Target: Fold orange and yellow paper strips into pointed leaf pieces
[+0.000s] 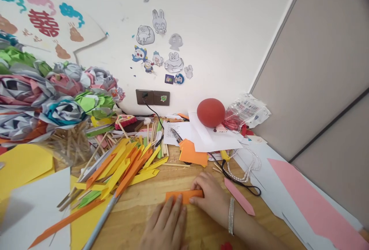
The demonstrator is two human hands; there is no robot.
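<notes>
A narrow folded strip of orange paper (184,196) lies on the wooden table (150,207) in front of me. My left hand (167,223) lies flat with its fingers stretched out, the fingertips pressing on the strip's near left edge. My right hand (211,198), with a beaded bracelet (231,215) on its wrist, rests on the strip's right end, fingers curled down on the paper. Just right of that hand lies a folded pink strip (239,201).
A heap of folded orange and yellow strips (127,165) and wooden sticks lies to the left, beside paper flowers (57,92). Behind are orange squares (191,153), scissors (175,134), a red balloon (210,112), white sheets, a pearl string (248,165) and a black cable. A large pink sheet (311,204) lies right.
</notes>
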